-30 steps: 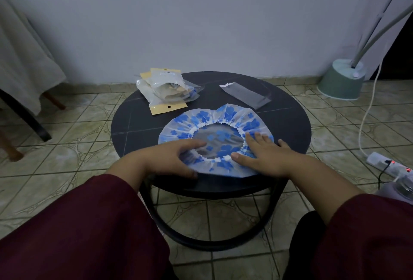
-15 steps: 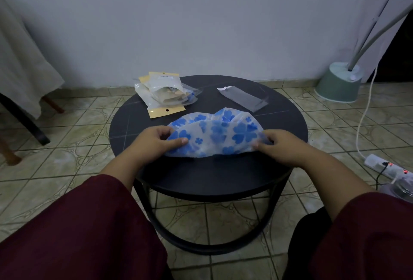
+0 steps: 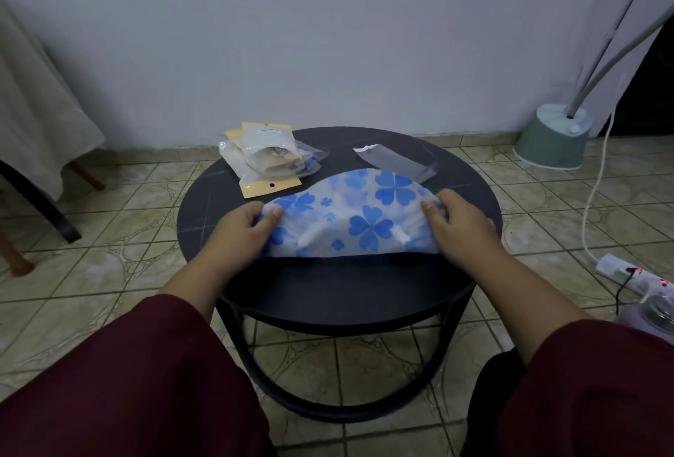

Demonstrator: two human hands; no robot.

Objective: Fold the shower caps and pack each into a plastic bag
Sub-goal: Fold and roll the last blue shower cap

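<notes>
Shower cap [image 3: 350, 217] now folded in half

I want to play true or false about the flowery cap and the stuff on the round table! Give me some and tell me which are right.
1. Both hands hold the shower cap. True: the left hand grips its left end, the right hand its right end.
2. The cap has red flowers. False: they are blue.
3. The cap lies folded in a half-round shape. True.
4. The empty clear bag is under the left hand. False: it lies beyond the cap, nearer the right hand.
5. A pile of packets sits on the table. True.
</notes>
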